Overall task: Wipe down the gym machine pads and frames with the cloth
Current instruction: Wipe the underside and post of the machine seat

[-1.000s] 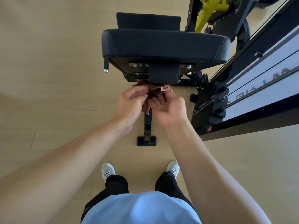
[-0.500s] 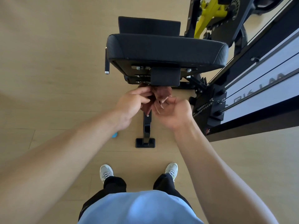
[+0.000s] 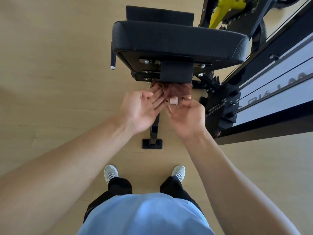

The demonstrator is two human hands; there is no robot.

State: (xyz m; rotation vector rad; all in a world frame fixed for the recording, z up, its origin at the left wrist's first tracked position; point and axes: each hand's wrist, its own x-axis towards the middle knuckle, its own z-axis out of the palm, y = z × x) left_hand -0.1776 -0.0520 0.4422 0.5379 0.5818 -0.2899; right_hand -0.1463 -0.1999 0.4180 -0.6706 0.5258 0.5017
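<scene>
The left hand has opened, fingers spread under the brown cloth; the right hand pinches its edge below the seat pad.

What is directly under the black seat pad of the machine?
Under the seat pad a black mounting plate with bolts and a square bracket show. Below it the brown cloth and both hands cover the frame post.

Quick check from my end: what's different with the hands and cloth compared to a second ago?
The left hand has opened out flat, palm up, its fingers under the brown cloth; a second ago it was curled over it. The right hand still pinches the cloth's near edge, and the cloth now hangs more spread out below the seat bracket. The seat pad, the frame and the feet stayed put.
</scene>
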